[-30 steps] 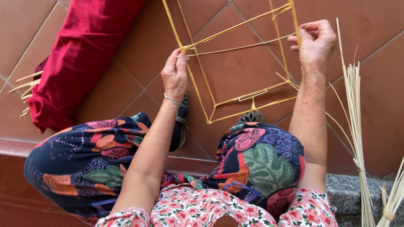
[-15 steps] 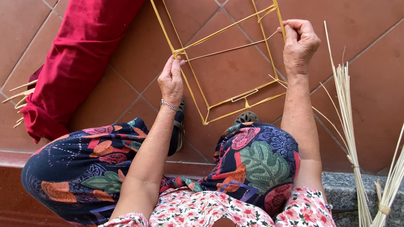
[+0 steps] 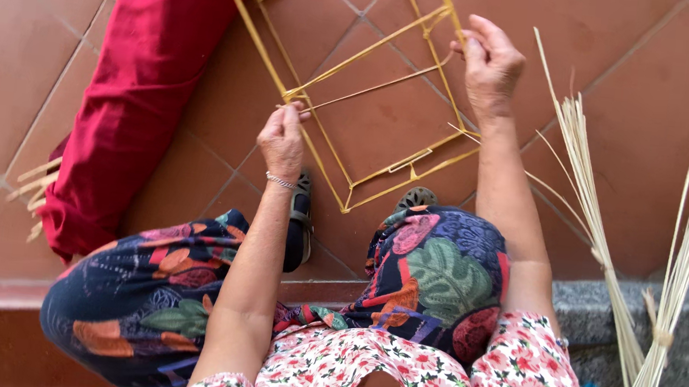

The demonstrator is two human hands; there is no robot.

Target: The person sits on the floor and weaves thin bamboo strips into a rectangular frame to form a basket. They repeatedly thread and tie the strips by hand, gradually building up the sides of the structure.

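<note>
The left hand (image 3: 284, 138) pinches a joint of the yellow cane frame (image 3: 355, 92), which stands on the tiled floor (image 3: 3, 30). The right hand (image 3: 489, 64) grips its far bar, apparently with a thin strand (image 3: 377, 88).

Both hands on the yellow cane frame (image 3: 355, 92) over the tiled floor (image 3: 3, 30).
Left hand (image 3: 284, 138) pinches a joint, right hand (image 3: 489, 64) grips the far rail; red cloth bundle (image 3: 138, 86) beside, loose cane strips (image 3: 677, 280) right.
</note>
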